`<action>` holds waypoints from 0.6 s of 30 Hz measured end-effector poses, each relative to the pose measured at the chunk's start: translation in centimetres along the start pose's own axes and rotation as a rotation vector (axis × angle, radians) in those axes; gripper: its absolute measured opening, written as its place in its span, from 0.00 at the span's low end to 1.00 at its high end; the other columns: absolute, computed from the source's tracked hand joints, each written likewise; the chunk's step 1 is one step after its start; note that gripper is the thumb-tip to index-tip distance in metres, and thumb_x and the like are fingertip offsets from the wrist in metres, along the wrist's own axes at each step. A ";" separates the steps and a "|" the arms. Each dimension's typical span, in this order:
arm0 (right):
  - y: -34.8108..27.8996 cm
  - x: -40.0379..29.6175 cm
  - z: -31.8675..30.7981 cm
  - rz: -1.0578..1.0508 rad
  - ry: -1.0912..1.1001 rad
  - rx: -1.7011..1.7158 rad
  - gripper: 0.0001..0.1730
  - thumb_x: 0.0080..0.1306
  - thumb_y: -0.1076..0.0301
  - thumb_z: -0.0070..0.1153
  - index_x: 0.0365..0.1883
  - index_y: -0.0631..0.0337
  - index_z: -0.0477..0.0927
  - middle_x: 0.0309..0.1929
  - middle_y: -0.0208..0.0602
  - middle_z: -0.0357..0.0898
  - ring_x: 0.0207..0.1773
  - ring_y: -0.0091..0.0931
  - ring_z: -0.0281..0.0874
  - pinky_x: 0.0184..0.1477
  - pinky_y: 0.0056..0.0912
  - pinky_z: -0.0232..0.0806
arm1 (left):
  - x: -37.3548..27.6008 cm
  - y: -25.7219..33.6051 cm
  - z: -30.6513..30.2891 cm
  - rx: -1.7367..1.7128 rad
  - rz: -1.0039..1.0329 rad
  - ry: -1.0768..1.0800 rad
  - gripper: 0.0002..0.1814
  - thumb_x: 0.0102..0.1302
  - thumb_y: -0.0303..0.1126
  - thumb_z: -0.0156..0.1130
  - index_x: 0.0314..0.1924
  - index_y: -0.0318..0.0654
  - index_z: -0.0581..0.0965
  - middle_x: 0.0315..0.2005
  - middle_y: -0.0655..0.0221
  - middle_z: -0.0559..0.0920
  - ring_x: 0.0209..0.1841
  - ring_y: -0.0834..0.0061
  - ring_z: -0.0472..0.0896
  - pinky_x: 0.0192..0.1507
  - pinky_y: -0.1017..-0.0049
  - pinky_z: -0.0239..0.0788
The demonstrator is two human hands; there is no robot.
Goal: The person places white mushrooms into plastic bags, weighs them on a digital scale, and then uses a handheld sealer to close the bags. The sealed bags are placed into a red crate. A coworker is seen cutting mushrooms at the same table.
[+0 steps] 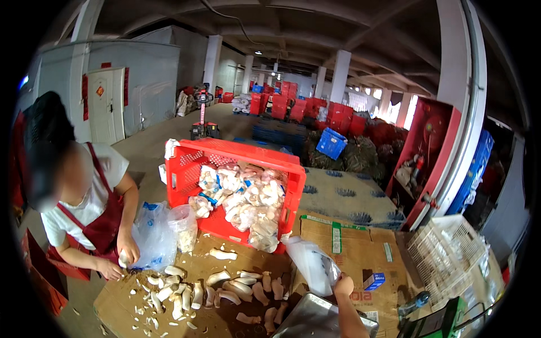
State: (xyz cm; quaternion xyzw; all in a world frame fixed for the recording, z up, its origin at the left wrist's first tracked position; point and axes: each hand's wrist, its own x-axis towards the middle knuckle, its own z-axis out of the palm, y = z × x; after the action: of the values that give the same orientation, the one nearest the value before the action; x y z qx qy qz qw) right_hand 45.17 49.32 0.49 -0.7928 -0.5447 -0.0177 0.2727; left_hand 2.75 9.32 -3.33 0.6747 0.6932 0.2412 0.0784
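My right hand [344,285] grips the edge of a clear plastic bag or film [313,266] that lies slanted over the cardboard. My left hand is out of view. Below the bag sits a metal tray [310,317], partly hidden by my forearm. Many pale king oyster mushrooms [239,289] lie on the brown tabletop [127,306], with trimmed scraps among them. Behind them, a red plastic crate [234,145] rests on its side and holds bagged mushrooms [253,203].
At the left a co-worker [91,219] holds a mushroom, beside a clear bag [158,236] and a tub of scraps [184,232]. A small blue box [374,281], a white crate [448,253] and a green device [439,321] stand at the right.
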 end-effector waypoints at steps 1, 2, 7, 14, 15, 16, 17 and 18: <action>-0.3 0.2 -0.5 0.019 0.061 0.040 0.12 0.63 0.60 0.51 0.30 0.58 0.81 0.30 0.48 0.81 0.35 0.46 0.79 0.38 0.49 0.70 | 0.0 -0.1 0.0 0.002 0.008 0.013 0.27 0.61 0.39 0.54 0.59 0.34 0.68 0.60 0.48 0.66 0.60 0.44 0.64 0.61 0.47 0.55; -0.7 0.6 -1.0 0.039 0.136 0.134 0.12 0.64 0.61 0.50 0.29 0.60 0.80 0.28 0.47 0.80 0.32 0.44 0.78 0.35 0.49 0.69 | 0.0 -0.2 0.1 -0.001 0.012 0.032 0.27 0.61 0.38 0.54 0.59 0.34 0.68 0.60 0.48 0.66 0.60 0.44 0.64 0.61 0.47 0.55; -0.2 2.4 -2.6 0.323 0.274 0.981 0.12 0.67 0.63 0.44 0.32 0.62 0.76 0.24 0.37 0.76 0.18 0.32 0.66 0.25 0.37 0.65 | 0.9 1.3 -2.0 -0.016 0.116 0.112 0.25 0.57 0.35 0.56 0.54 0.31 0.71 0.57 0.48 0.68 0.59 0.45 0.66 0.59 0.49 0.57; -8.6 -11.9 -9.7 0.592 -0.330 1.182 0.15 0.68 0.58 0.44 0.41 0.59 0.75 0.25 0.34 0.73 0.20 0.26 0.69 0.17 0.29 0.63 | 0.6 0.1 1.2 0.001 0.130 0.266 0.25 0.55 0.36 0.57 0.53 0.33 0.73 0.57 0.51 0.70 0.57 0.47 0.67 0.56 0.50 0.59; -11.1 -15.6 -12.3 0.510 -0.566 1.256 0.08 0.68 0.65 0.47 0.39 0.56 0.77 0.31 0.30 0.76 0.30 0.22 0.72 0.29 0.28 0.66 | -0.2 -1.0 3.3 0.019 0.140 0.355 0.24 0.55 0.36 0.57 0.52 0.34 0.73 0.57 0.51 0.69 0.57 0.48 0.67 0.55 0.50 0.59; -11.3 -17.8 -12.9 0.474 -0.748 1.173 0.11 0.69 0.59 0.50 0.38 0.56 0.77 0.33 0.28 0.76 0.33 0.21 0.72 0.31 0.29 0.66 | -0.6 -1.5 4.5 0.021 0.177 0.437 0.24 0.55 0.36 0.57 0.52 0.34 0.73 0.57 0.51 0.69 0.57 0.48 0.67 0.55 0.50 0.59; -12.6 -20.8 -14.3 0.517 -0.795 1.077 0.17 0.68 0.53 0.53 0.37 0.58 0.78 0.31 0.27 0.77 0.30 0.20 0.71 0.29 0.25 0.64 | -0.8 -1.8 4.3 0.007 0.137 0.355 0.24 0.55 0.36 0.57 0.52 0.34 0.73 0.56 0.51 0.69 0.56 0.48 0.67 0.55 0.50 0.58; -12.3 -23.0 -14.0 0.416 -0.849 1.093 0.23 0.66 0.45 0.53 0.33 0.60 0.77 0.25 0.31 0.75 0.22 0.24 0.71 0.21 0.27 0.66 | -0.8 -1.7 3.9 -0.011 0.099 0.275 0.23 0.55 0.36 0.56 0.51 0.34 0.73 0.56 0.51 0.69 0.56 0.48 0.67 0.55 0.50 0.58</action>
State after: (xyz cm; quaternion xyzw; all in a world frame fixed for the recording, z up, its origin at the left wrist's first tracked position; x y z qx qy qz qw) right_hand 28.91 26.54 10.01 -0.5690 -0.3727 0.6189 0.3928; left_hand 2.98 9.46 -7.65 0.6682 0.6619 0.3387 -0.0260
